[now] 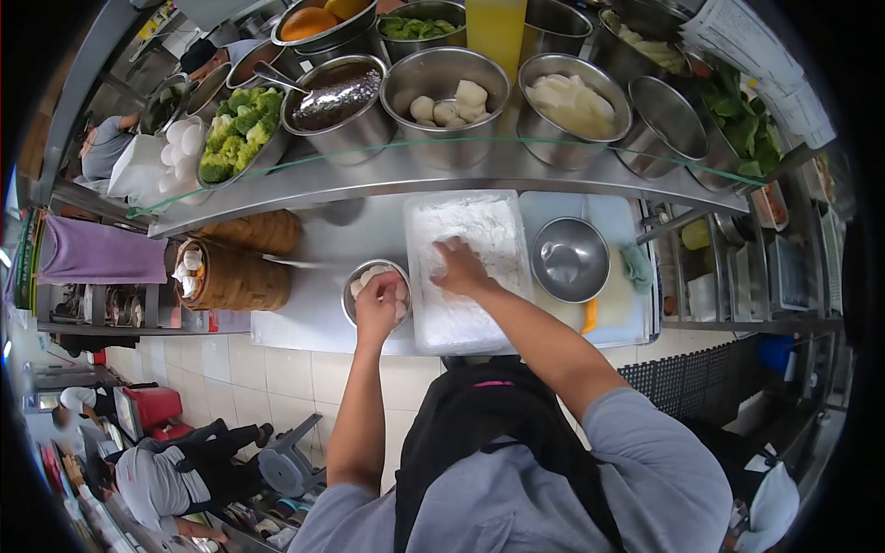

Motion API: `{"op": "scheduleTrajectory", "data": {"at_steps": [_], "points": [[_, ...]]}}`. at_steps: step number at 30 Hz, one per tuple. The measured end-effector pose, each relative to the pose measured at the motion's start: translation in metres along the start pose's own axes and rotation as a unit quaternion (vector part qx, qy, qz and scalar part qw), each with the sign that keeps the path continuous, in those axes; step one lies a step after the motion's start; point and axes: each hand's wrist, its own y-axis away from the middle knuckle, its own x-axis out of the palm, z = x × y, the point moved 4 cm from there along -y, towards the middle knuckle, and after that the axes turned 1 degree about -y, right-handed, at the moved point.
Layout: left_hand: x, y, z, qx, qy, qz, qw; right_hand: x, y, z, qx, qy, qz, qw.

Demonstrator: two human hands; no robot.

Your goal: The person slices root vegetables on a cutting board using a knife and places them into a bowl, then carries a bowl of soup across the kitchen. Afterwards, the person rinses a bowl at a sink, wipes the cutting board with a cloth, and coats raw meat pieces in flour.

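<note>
My left hand (374, 309) reaches into a small metal bowl (349, 309) of pale, roundish pieces (400, 293). Its fingers are drawn together in a pinch, and whatever lies between them is hidden. To the right of that bowl stands a white rectangular tray (413, 249) with a bed of white powder (470, 221) that looks like flour. Over the powder is my right hand (461, 269), fingers spread and partly dusted white, with nothing visible in its grasp. I cannot tell how deep the fingertips sit in the powder.
Right of the tray, a metal bowl (571, 260) rests on a cutting board (619, 318) beside an orange handle (590, 316). Bamboo steamers (244, 281) stand left. A raised steel shelf (369, 189) carries several food pots, including broccoli (241, 129). A person (166, 479) is at lower left.
</note>
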Motion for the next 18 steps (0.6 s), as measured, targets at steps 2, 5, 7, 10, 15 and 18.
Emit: {"op": "scheduleTrajectory", "data": {"at_steps": [2, 5, 7, 10, 15, 18], "points": [[-0.005, 0.008, 0.003, -0.066, 0.082, -0.029, 0.994, 0.013, -0.011, 0.025, -0.100, 0.049, -0.022, 0.994], [-0.011, 0.020, -0.002, -0.081, 0.085, -0.036, 0.992, 0.019, -0.027, 0.030, -0.115, 0.100, 0.033, 0.988], [-0.017, 0.028, 0.003, -0.106, 0.100, -0.038, 0.989, 0.029, -0.028, 0.018, -0.142, 0.121, 0.055, 0.981], [-0.028, 0.037, 0.022, -0.108, 0.103, -0.046, 0.988, 0.038, -0.007, -0.016, -0.233, 0.183, 0.244, 0.924], [-0.051, 0.052, 0.056, -0.104, 0.126, -0.077, 0.984, -0.044, 0.054, -0.019, -0.095, 0.287, 0.134, 0.944], [-0.053, 0.050, 0.063, -0.124, 0.154, -0.074, 0.978, -0.011, 0.053, -0.030, -0.083, 0.139, 0.182, 0.970]]}}
